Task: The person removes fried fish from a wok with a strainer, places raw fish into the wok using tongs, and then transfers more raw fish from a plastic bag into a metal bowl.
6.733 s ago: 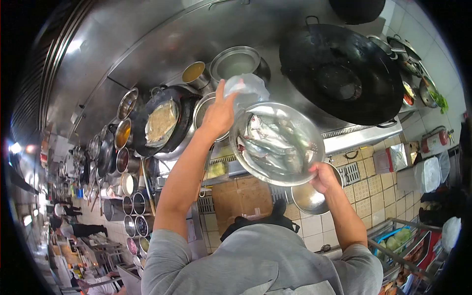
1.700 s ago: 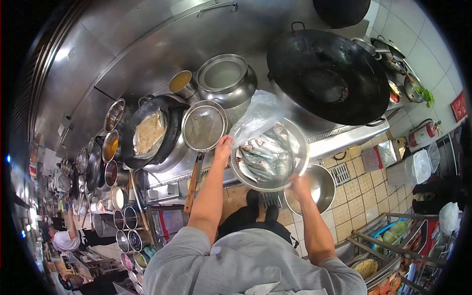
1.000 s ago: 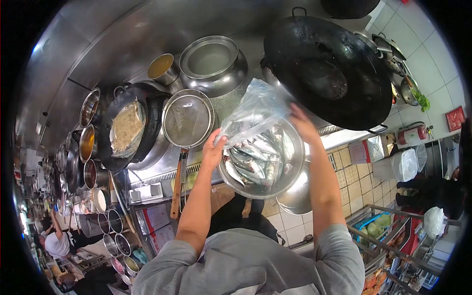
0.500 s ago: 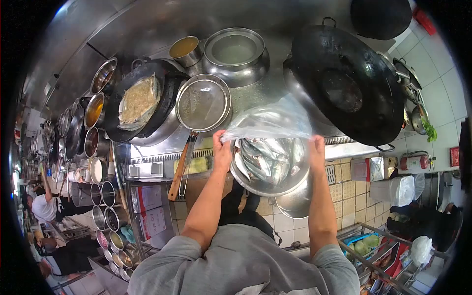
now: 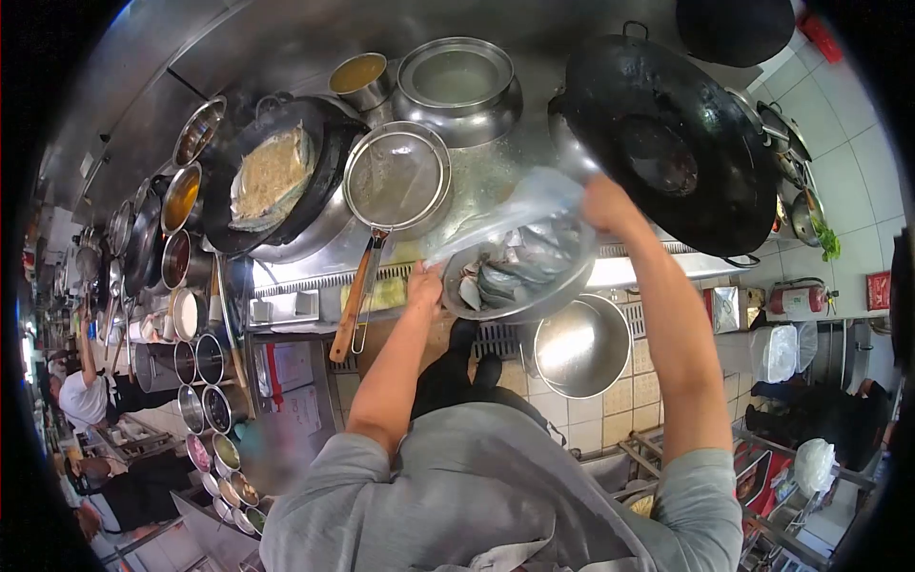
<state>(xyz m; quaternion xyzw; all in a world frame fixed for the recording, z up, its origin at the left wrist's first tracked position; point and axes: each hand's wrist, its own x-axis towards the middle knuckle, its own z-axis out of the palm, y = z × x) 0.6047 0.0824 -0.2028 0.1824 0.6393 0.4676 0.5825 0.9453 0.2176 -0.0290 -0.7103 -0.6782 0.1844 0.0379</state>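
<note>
A metal bowl (image 5: pixel 543 303) heaped with silvery whole fish (image 5: pixel 519 267) sits at the counter's front edge, before me. Clear plastic film (image 5: pixel 500 214) stretches slantwise over its far side, bunched up toward the right. My left hand (image 5: pixel 425 284) is closed on the film's near-left end, right beside the bowl's rim. Higher up, past the bowl's far-right side, my right hand (image 5: pixel 608 205) is closed around the bunched end of the film. Left of the bowl, a wooden-handled round strainer (image 5: pixel 397 176) rests on the counter.
A large black wok (image 5: pixel 724 143) leans on the right. To the left, another wok (image 5: pixel 229 205) holds a big crusted fish (image 5: pixel 274 181). Behind stand a wide metal pot (image 5: pixel 467 119) and a small pot (image 5: pixel 360 81) of yellowish liquid. A large steel pot (image 5: pixel 583 348) stands below the counter edge.
My right hand has moved forward, away from me, carrying its end of the film. The film has gone from a level edge to a slanted, bunched band. The view has shifted slightly.
</note>
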